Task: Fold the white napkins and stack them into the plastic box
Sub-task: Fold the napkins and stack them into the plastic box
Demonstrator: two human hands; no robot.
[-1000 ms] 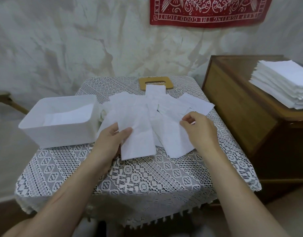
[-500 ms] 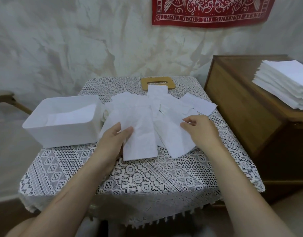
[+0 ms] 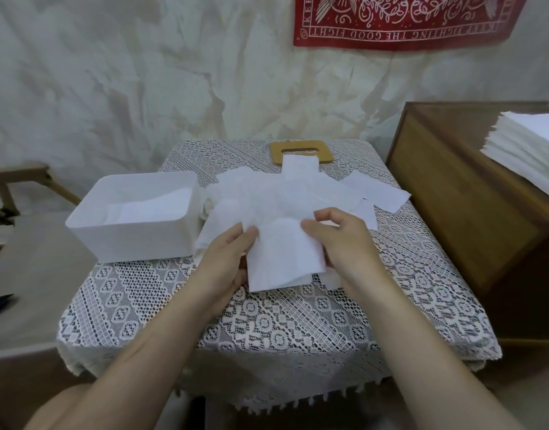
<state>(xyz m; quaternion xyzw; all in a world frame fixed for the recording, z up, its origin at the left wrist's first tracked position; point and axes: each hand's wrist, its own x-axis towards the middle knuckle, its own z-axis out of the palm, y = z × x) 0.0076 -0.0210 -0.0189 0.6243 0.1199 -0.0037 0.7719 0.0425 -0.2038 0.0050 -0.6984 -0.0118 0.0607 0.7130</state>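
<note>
Beside the smooth white plastic box [image 3: 136, 243], the left hand [image 3: 225, 257] and right hand [image 3: 341, 240] each pinched an edge of a thin napkin [image 3: 282, 262] held over loose sheets [image 3: 377, 193] scattered on the lace tablecloth [image 3: 282, 330].

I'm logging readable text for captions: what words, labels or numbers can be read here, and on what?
"KEEP FIGHTING THE GOOD FIGHT": upside down along the lower border of the red wall banner.
"KEE": runs up the banner's left border, cut off by the top of the frame.
No print can be seen on the napkins, the plastic box or the lace tablecloth.
</note>
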